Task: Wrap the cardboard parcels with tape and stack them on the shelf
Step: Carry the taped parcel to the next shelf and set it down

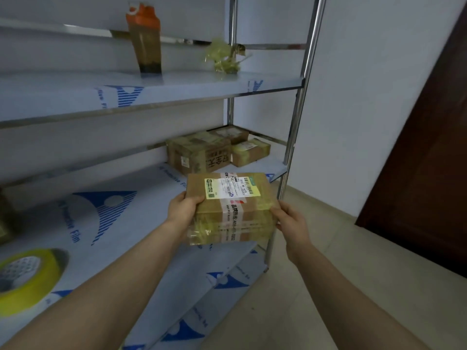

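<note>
I hold a taped cardboard parcel (pixel 231 208) with a white shipping label in the air, above the front right edge of the middle shelf (pixel 121 218). My left hand (pixel 183 209) grips its left side, thumb on top. Its right side is gripped by my right hand (pixel 290 218). Three taped parcels (pixel 199 154) sit at the back right of the same shelf. A roll of yellow tape (pixel 27 276) lies at the shelf's front left.
The upper shelf (pixel 151 89) carries an orange-capped bottle (pixel 145 39) and a crumpled wad of tape (pixel 225 56). Steel posts (pixel 298 117) frame the shelf's right end. A dark door (pixel 427 160) stands at right above a tiled floor. A lower shelf shows below.
</note>
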